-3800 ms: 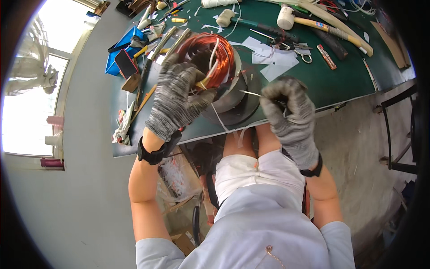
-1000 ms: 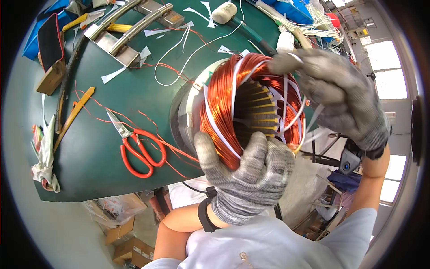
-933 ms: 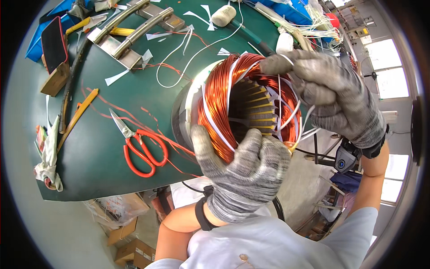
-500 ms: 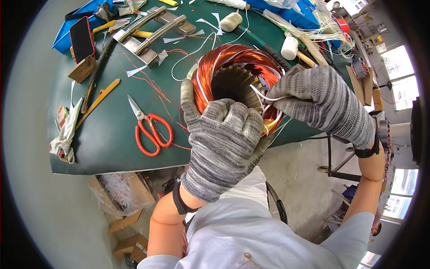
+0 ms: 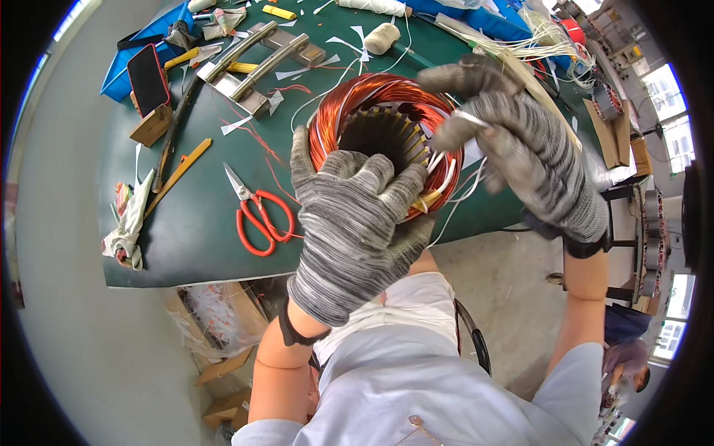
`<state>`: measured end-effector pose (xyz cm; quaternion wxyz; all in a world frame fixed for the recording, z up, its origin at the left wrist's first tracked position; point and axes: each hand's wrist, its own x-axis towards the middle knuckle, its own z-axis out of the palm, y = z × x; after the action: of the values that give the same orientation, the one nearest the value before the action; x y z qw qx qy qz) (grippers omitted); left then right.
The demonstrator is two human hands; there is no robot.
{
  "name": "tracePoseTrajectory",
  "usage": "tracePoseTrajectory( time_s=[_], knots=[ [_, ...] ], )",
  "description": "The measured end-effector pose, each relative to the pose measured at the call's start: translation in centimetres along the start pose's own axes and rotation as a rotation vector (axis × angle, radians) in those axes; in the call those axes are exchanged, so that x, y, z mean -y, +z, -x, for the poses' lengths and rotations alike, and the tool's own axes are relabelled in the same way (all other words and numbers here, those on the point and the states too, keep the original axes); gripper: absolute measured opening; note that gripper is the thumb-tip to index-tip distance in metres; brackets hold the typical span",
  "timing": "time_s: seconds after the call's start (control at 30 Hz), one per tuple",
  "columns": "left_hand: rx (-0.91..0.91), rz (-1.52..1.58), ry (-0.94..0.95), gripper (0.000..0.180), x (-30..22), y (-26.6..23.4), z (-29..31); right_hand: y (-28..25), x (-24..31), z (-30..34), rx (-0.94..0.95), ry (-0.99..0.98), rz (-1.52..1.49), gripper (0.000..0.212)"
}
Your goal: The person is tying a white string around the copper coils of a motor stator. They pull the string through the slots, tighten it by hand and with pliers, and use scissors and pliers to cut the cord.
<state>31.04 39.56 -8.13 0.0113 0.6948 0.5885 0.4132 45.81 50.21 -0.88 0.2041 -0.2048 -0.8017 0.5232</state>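
Observation:
A motor stator with copper windings and a dark hollow core rests on the green table. My left hand, in a grey striped knit glove, is closed over its near rim, with the thumb around the left side. White sleeved leads and a yellow sleeve come out of the winding on the right. Beside them is my right hand, raised and smeared by motion in a matching glove. A short white stretch of cord shows at its pinched fingertips. Below, a loose white cord trails down past the stator.
Red-handled scissors lie left of the stator. Beyond are a metal fixture with two bars, a propped phone, a white-headed mallet and blue bins. The table's near edge runs below my left hand.
My right hand has lifted away from the leads and swung up and over, its fingers now blurred. My left hand stays on the stator. The view has shifted slightly.

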Motion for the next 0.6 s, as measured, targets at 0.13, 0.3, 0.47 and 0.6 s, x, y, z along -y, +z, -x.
tracePoseTrajectory(
  time_s=[0.13,0.3,0.47,0.6],
  knots=[
    [0.050,0.005,0.049,0.039,1.2,-0.6,0.1,2.2,-4.5,5.3,-0.035,0.148,-0.698,0.047],
    [0.127,0.033,0.156,0.041,3.0,-1.5,-0.2,7.9,-9.4,6.8,-0.475,-0.258,0.032,0.030],
    [0.197,-0.071,0.202,0.042,3.1,-2.1,-0.7,8.4,-9.7,5.8,-0.333,-0.304,-0.263,0.026],
    [0.140,-0.180,0.221,0.045,1.0,-1.5,-0.2,8.5,-10.1,6.0,-0.310,-0.319,-0.380,0.020]
  ],
)
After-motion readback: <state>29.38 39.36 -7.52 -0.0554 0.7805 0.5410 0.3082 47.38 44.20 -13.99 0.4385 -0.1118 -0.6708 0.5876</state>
